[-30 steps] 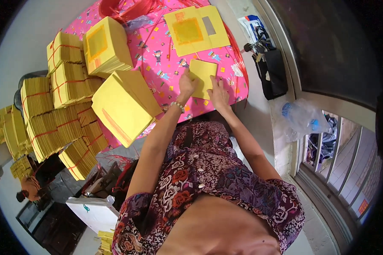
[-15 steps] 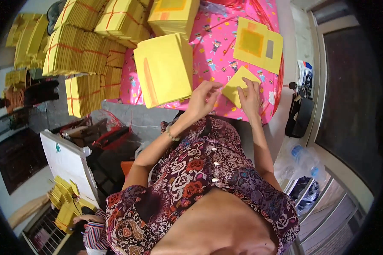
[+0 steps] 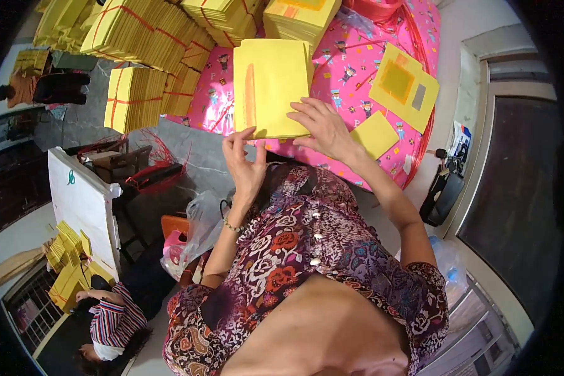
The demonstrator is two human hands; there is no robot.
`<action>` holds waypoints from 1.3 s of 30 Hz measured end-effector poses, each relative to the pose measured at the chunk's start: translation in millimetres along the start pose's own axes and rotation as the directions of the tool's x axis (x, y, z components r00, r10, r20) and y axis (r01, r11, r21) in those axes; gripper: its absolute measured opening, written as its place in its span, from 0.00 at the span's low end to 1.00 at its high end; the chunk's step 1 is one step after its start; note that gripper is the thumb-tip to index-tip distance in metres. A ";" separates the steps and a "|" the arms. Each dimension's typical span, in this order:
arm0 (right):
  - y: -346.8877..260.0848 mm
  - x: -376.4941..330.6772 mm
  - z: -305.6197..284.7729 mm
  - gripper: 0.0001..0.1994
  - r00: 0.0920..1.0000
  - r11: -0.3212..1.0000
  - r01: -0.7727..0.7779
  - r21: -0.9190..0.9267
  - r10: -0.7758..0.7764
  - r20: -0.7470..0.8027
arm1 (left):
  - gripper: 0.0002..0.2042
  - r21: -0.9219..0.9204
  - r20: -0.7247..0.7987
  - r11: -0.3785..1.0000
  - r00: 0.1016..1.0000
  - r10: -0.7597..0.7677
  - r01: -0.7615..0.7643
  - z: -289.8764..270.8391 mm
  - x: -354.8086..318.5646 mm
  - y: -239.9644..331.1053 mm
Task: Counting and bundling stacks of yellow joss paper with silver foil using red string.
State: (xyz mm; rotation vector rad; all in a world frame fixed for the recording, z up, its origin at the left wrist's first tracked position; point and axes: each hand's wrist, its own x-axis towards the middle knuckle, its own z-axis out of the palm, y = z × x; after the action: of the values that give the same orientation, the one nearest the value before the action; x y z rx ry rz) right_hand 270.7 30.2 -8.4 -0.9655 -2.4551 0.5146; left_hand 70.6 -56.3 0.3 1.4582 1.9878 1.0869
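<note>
A thick stack of yellow paper sheets or envelopes [image 3: 276, 81], with an orange strip on top, lies near the front edge of the pink table. At its near left corner, my left hand [image 3: 244, 166] touches the edge with its fingertips, thumb held apart. My right hand [image 3: 329, 131] rests over the near right corner, fingers stretched and spread on the top sheet. Just right of that hand lies a small folded yellow piece [image 3: 376, 135]. Beyond it is a flat yellow piece [image 3: 404, 86] with an orange-framed square and a grey patch.
Bundles of yellow paper tied with red string [image 3: 135, 94] are piled to the left and behind. Red string [image 3: 420, 44] trails along the pink patterned cover [image 3: 341, 75]. A white board [image 3: 84, 207] stands at left; another person in a striped top [image 3: 116, 319] is below it.
My right hand has left the small yellow piece and moved left onto the stack. The left hand has shifted from the stack's right side to its near left corner. The whole view has turned slightly.
</note>
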 end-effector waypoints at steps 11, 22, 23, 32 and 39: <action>5.9 4.5 -9.8 0.16 0.998 0.989 0.027 0.142 -0.035 0.056 | 0.28 0.070 -0.051 0.989 0.990 0.134 -0.130 0.9 -1.0 -36.8; 5.4 3.3 -8.3 0.08 0.990 0.949 -0.133 0.286 0.117 0.073 | 0.28 0.040 -0.060 0.988 0.987 0.151 -0.149 1.8 0.9 -36.8; 5.9 3.6 -7.2 0.08 0.991 0.949 -0.131 0.285 0.115 0.074 | 0.28 0.032 -0.070 0.989 0.987 0.147 -0.145 1.8 1.5 -36.9; 17.7 1.3 8.7 0.08 0.982 0.896 -0.182 0.406 0.183 0.039 | 0.27 -0.005 -0.072 0.996 0.994 0.084 -0.085 -3.8 7.0 -19.5; 23.2 3.5 14.7 0.07 0.979 0.883 -0.197 0.426 0.196 0.045 | 0.27 -0.154 -0.046 0.988 0.999 0.016 -0.023 -2.1 10.4 -15.8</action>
State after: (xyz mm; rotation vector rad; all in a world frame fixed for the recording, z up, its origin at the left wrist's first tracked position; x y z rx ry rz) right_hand 273.1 46.0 -31.0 -1.0217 -2.1148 1.0729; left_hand 56.3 -49.4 -10.1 1.3864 1.8759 1.2627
